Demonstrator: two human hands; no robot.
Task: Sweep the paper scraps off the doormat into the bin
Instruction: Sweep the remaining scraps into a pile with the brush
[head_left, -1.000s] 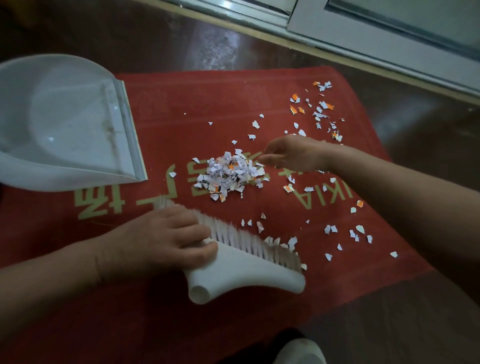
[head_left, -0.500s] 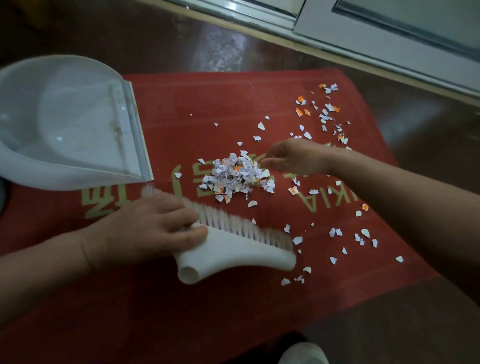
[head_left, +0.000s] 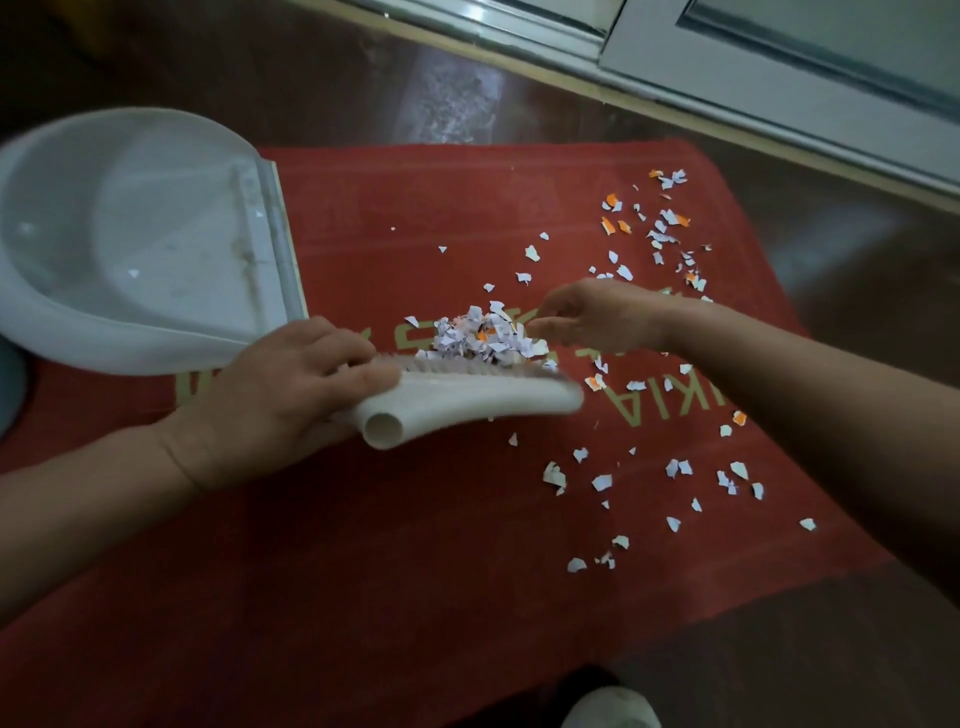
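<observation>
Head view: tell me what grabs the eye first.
A red mat spans the view, with a heap of scraps at its middle. The left hand holds a white brush against the heap's near side, the right hand at its right edge. A white dustpan sits at the mat's far-left corner.

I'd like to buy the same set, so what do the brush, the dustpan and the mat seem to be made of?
Brush: white moulded plastic by the look, matt, its handle end a hollow tube; bristles pale, probably synthetic. Dustpan: smooth white plastic with a soft sheen. Mat: red textile, dull, faintly ribbed; the fibre cannot be told.
</observation>
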